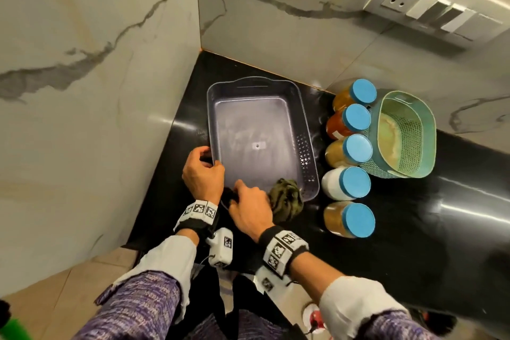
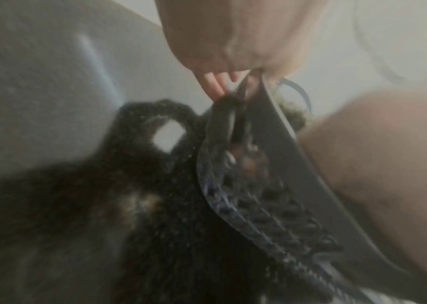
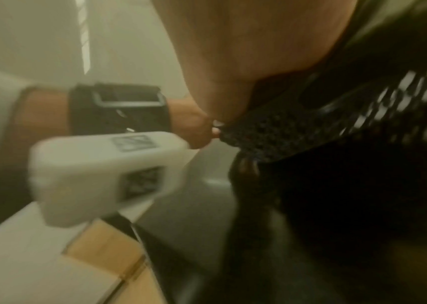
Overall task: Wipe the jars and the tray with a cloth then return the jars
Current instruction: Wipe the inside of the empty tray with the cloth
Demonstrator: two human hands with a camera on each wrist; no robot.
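A grey plastic tray [image 1: 248,124] with perforated walls stands empty on the black counter. My left hand [image 1: 211,159] grips its near-left rim, thumb inside and fingers outside. My right hand [image 1: 242,193] holds a dark green cloth [image 1: 287,199] bunched over the tray's near rim. In the left wrist view the tray rim [image 2: 272,127] runs between my fingers, with the cloth [image 2: 155,185] beside it. The blurred right wrist view has the cloth [image 3: 272,131] pinched at my fingertips against the tray wall [image 3: 402,98]. Several blue-lidded jars [image 1: 356,146] stand in a row right of the tray.
A teal perforated basket [image 1: 425,119] sits right of the jars. Marble walls close off the corner to the left and behind the tray. A socket and switch panel [image 1: 430,5] hangs on the back wall. The counter [image 1: 414,215] stretches on to the right.
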